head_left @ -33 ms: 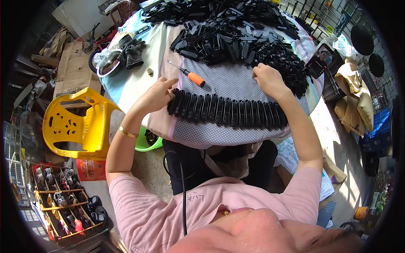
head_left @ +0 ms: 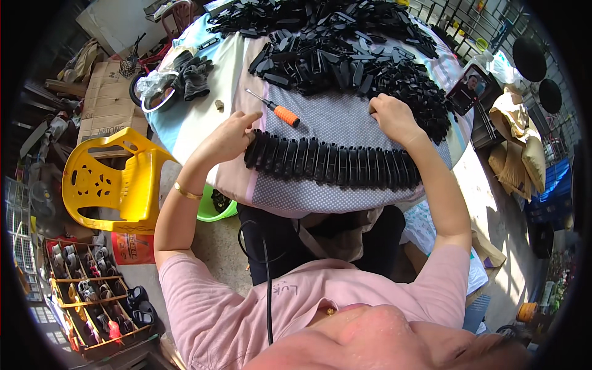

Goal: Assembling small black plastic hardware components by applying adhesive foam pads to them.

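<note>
A row of narrow black plastic parts (head_left: 333,163), standing side by side, curves along the near edge of the cloth-covered table. At its left end is my left hand (head_left: 231,135), index finger stretched out and thumb lower, against or just beside the end part. My right hand (head_left: 394,117) rests beyond the row's right part, fingers curled together by the edge of a loose heap of black plastic parts (head_left: 345,61); whatever they hold, if anything, is hidden. Between my hands, nearer the left, lies a screwdriver (head_left: 286,115) with an orange handle.
Dark gloves (head_left: 192,77) and a white-rimmed bowl (head_left: 159,102) sit at the table's left. A phone (head_left: 472,89) stands at the right. Left of the table is a yellow plastic chair (head_left: 120,185); a green bucket (head_left: 213,213) is below the table edge.
</note>
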Demonstrator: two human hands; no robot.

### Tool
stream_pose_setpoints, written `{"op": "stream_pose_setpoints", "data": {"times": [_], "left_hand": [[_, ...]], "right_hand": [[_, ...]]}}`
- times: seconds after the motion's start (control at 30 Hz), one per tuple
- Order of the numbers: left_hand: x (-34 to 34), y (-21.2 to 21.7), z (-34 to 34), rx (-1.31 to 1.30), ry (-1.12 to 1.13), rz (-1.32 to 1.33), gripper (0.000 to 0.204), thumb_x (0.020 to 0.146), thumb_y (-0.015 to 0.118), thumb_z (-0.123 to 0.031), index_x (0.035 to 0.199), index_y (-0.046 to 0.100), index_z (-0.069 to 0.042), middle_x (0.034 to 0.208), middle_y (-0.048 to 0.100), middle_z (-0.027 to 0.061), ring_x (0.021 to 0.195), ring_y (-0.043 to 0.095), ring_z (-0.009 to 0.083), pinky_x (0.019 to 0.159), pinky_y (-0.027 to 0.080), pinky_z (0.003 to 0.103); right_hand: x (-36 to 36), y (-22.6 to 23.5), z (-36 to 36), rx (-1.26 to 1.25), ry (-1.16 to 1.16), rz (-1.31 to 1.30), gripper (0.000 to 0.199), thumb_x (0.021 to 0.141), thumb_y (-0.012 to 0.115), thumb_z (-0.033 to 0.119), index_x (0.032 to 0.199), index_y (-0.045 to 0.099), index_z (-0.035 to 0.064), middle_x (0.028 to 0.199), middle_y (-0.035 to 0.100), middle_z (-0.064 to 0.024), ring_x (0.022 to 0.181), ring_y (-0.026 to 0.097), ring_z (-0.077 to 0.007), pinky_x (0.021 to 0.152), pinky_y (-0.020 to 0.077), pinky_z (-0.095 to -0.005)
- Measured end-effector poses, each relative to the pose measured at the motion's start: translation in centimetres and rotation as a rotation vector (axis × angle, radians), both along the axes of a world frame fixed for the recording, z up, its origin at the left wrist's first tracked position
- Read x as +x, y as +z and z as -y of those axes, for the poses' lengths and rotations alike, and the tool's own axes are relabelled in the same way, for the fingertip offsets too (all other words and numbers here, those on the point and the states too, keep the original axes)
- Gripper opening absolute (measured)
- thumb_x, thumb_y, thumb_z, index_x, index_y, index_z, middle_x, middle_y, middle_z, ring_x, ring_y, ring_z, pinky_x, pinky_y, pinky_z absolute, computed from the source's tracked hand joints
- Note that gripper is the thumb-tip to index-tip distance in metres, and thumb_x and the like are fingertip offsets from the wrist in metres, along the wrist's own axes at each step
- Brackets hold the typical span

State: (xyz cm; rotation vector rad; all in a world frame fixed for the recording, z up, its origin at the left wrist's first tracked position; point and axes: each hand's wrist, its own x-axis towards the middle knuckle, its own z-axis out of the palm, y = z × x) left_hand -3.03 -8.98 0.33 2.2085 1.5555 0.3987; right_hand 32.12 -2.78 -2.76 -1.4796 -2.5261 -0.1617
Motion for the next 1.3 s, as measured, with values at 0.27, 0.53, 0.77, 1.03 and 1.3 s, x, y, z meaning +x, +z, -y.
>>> {"op": "stream_pose_setpoints", "data": {"times": [0.27,0.53,0.77,1.03,1.3], "left_hand": [[8.3,0.6,-7.2,0.258,-0.109,-0.165,0.030,0.077,0.063,-0.022,0.098,0.064,-0.001,0.090,0.060,0.0171,0.089,0.059,0.0330,0.081,0.046,0.040],[13.1,-2.2,-9.5,0.337,0.075,-0.462,0.016,0.074,0.063,-0.013,0.085,0.061,-0.001,0.094,0.060,0.0173,0.089,0.061,0.0300,0.075,0.051,0.038],[12.0,-0.7,-8.9,0.161,0.169,-0.180,0.040,0.064,0.070,-0.018,0.093,0.055,0.005,0.091,0.061,0.0191,0.088,0.061,0.0339,0.079,0.050,0.039],[12.4,3.8,-1.9,-0.054,-0.191,0.333,0.031,0.072,0.071,-0.006,0.097,0.053,-0.001,0.082,0.057,0.0052,0.079,0.056,0.0085,0.066,0.046,0.023],[12.7,0.2,-0.6,-0.550,-0.040,1.530,0.034,0.087,0.052,-0.012,0.118,0.048,-0.001,0.099,0.060,0.0073,0.090,0.060,0.0169,0.081,0.049,0.033]], "right_hand": [[0.1,0.7,1.1,-0.227,-0.043,-0.274,0.015,0.071,0.066,0.011,0.084,0.064,0.0042,0.080,0.061,-0.0129,0.079,0.061,-0.0287,0.073,0.0484,-0.0372],[0.4,2.0,5.6,-0.113,0.065,-0.524,0.016,0.073,0.062,0.005,0.087,0.063,-0.0014,0.079,0.060,-0.0140,0.070,0.061,-0.0252,0.064,0.0484,-0.0318],[-0.4,3.4,7.6,-0.173,0.096,-0.796,0.014,0.076,0.064,0.004,0.089,0.064,-0.0015,0.089,0.060,-0.0085,0.074,0.061,-0.0160,0.065,0.0497,-0.0258],[-2.3,1.9,6.3,-0.679,0.144,-1.280,0.016,0.085,0.059,0.003,0.100,0.060,-0.0033,0.094,0.063,-0.0070,0.083,0.062,-0.0129,0.073,0.0522,-0.0247],[-5.0,2.6,9.6,-0.448,0.264,-1.370,0.011,0.082,0.061,-0.002,0.092,0.065,-0.0008,0.096,0.058,-0.0046,0.091,0.058,-0.0117,0.073,0.0517,-0.0235]]}}
